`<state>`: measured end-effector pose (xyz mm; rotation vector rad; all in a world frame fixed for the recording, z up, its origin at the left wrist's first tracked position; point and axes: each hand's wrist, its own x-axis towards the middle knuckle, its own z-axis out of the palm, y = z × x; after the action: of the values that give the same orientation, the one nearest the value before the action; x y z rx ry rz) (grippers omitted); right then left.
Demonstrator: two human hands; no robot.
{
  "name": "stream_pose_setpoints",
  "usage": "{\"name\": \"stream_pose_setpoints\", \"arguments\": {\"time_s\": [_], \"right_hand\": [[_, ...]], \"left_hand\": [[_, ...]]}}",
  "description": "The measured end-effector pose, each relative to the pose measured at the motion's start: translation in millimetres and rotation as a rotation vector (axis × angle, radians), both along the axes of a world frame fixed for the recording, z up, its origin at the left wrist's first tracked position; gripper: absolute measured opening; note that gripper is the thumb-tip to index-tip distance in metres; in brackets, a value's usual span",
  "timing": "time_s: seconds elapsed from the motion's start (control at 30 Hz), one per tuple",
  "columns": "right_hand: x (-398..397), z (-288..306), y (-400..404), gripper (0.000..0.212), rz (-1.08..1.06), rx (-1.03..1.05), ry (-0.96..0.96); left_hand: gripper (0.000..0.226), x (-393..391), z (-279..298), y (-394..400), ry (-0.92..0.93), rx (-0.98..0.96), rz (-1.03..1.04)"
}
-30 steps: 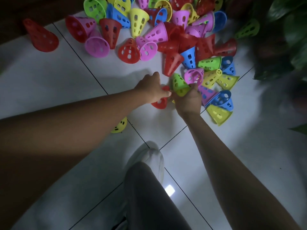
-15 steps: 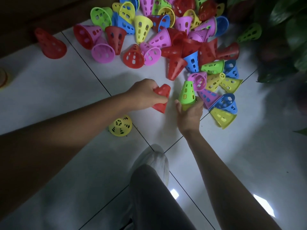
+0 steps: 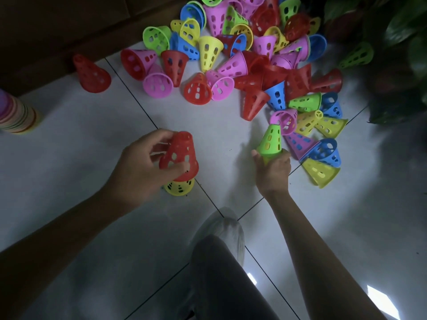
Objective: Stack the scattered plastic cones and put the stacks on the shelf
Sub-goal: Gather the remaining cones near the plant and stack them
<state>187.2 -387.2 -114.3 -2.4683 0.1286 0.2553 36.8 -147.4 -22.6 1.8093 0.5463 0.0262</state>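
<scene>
While half a second ago the left hand [image 3: 141,167] gripped the red cone [image 3: 179,155] close beside the right hand, it has now drawn leftward and holds that cone upright, narrow end up, directly over the yellow cone [image 3: 179,187] on the tiled floor [image 3: 69,158], the red rim overlapping it. The right hand [image 3: 273,168] stays by the pile of cones [image 3: 254,63], fingers curled around the base of the green cone [image 3: 270,142], whose tip now points up and away. A tall stack of cones [image 3: 16,116] has come into view at the left edge.
</scene>
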Motion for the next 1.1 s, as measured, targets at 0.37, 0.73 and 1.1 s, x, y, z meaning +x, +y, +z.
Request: {"name": "stream_pose_setpoints", "arguments": {"time_s": [0.37,0.73,1.1], "right_hand": [[3.0,6.4,-0.3,0.064,-0.07,0.201,0.153],[-43.5,55.6,53.1,0.048,-0.025,0.7,0.187],[-94.9,40.2,88.9,0.073,0.432,0.535,0.133]], "left_hand": [[0.05,-36.6,-52.8,-22.8,0.06,0.161,0.033],[0.059,-14.9,-60.4,-30.1,0.044,0.263,-0.035],[0.032,-50.7,-38.4,-14.5,0.041,0.133,0.187]]}}
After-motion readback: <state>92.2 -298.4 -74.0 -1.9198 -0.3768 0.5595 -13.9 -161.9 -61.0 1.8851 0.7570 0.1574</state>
